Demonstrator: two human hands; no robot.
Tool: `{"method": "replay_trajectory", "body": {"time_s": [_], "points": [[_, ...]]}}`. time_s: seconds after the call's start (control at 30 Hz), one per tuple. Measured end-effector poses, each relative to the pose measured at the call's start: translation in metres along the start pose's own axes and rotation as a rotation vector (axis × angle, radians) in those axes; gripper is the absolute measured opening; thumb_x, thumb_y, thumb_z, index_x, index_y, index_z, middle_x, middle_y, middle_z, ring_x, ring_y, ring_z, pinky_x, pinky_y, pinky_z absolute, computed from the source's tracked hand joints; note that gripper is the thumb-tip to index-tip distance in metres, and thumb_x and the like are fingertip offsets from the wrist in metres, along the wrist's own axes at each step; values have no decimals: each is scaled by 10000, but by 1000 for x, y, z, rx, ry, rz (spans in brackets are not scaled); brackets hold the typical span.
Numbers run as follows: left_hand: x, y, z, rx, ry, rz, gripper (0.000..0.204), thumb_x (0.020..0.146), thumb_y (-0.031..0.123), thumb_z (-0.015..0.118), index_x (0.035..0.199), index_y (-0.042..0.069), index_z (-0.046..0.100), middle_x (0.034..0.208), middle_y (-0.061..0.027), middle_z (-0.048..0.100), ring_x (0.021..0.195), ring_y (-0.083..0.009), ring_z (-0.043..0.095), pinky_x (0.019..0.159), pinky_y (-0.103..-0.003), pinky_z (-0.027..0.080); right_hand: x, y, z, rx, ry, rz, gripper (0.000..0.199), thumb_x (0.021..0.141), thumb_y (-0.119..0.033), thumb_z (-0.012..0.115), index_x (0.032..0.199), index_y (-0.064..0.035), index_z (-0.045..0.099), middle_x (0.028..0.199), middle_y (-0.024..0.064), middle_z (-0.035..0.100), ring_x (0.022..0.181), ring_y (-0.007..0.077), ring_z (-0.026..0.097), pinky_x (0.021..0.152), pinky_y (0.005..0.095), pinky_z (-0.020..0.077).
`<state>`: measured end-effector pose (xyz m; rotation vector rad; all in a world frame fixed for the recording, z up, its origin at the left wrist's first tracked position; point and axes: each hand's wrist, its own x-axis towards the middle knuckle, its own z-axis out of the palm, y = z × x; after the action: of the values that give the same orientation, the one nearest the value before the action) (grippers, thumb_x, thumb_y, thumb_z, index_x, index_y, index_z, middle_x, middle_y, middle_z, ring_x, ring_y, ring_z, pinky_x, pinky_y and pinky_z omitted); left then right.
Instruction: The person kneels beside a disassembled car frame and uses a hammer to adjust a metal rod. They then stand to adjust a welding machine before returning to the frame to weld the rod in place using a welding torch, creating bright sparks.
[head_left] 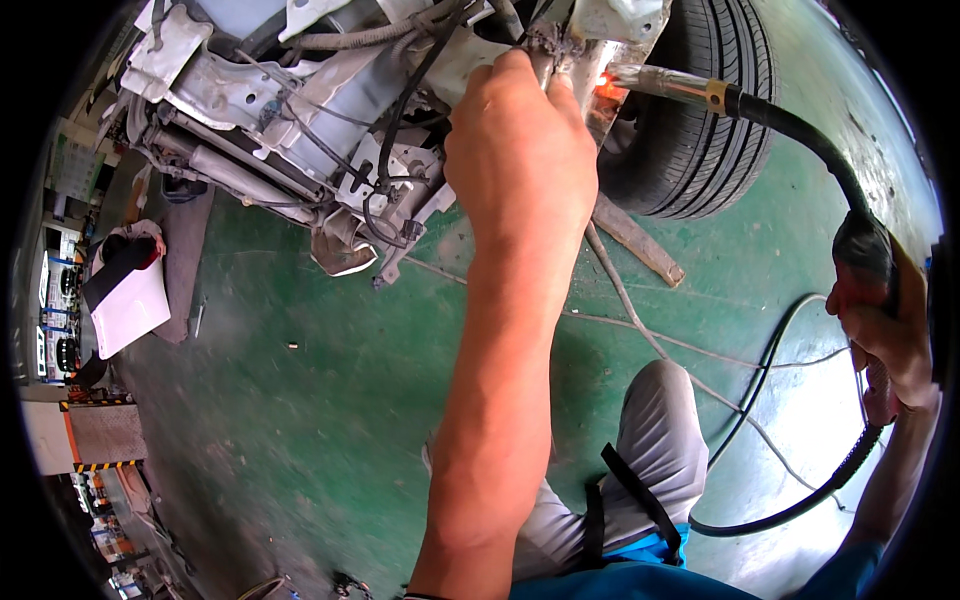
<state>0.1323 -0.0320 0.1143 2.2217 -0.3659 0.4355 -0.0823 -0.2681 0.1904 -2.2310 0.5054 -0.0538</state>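
My left hand (525, 140) reaches up to the stripped car front, its fingers closed round a metal piece (545, 70) at the end of the frame rail (597, 115). The fingertips are hidden behind the hand. At the far right my right hand (895, 340) is wrapped round the handle of a welding torch (865, 265). The torch's black neck arches up and over to the left. Its metal nozzle (660, 83) points at the rail just right of my left hand, where the metal glows orange (607, 85).
A tyre (715, 150) stands behind the nozzle. Below it, a flat bar (640, 240) and several cables (745, 400) lie on the green floor (330, 400). Torn panels and loose wires (385, 180) hang at upper left. My bent knee (660, 400) is below. A white board (130, 305) lies left.
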Motion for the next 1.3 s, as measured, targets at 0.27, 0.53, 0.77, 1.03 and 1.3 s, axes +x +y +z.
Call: {"method": "replay_trajectory", "body": {"time_s": [0.27, 0.53, 0.77, 1.03, 1.3], "points": [[0, -2, 6, -31, 86, 35, 263, 918, 201, 636, 921, -62, 646, 847, -271, 659, 835, -478, 615, 770, -499, 477, 10, -51, -8, -14, -224, 107, 469, 772, 64, 602, 1229, 8, 514, 869, 80, 594, 594, 105, 561, 497, 221, 471], [-1, -1, -1, 17, 44, 24, 180, 897, 153, 663, 926, -23, 641, 979, -201, 656, 911, -403, 670, 756, -505, 548, 18, -61, -9, 16, -341, 78, 401, 810, 147, 575, 1186, 20, 516, 821, 51, 573, 572, 94, 549, 501, 205, 462], [-3, -2, 9, -30, 127, 43, 175, 891, 147, 670, 925, -23, 651, 962, -199, 665, 887, -412, 680, 746, -501, 553, 23, -60, -19, -20, -402, -38, 342, 803, 140, 559, 1127, 30, 539, 811, 56, 583, 538, 102, 560, 473, 198, 481], [-3, -2, 8, -22, 111, 28, 173, 886, 143, 675, 931, -22, 654, 966, -197, 664, 894, -407, 681, 750, -499, 554, 35, -56, -26, -22, -507, -77, 258, 816, 117, 545, 1058, 27, 553, 795, 56, 570, 524, 113, 567, 469, 203, 487], [0, -1, 1, 11, 45, 20, 175, 883, 147, 677, 945, -15, 653, 981, -189, 663, 910, -401, 678, 764, -493, 554, 36, -55, -29, -27, -545, -109, 246, 831, 110, 545, 1061, 22, 551, 794, 50, 554, 544, 114, 564, 486, 208, 476]]}}
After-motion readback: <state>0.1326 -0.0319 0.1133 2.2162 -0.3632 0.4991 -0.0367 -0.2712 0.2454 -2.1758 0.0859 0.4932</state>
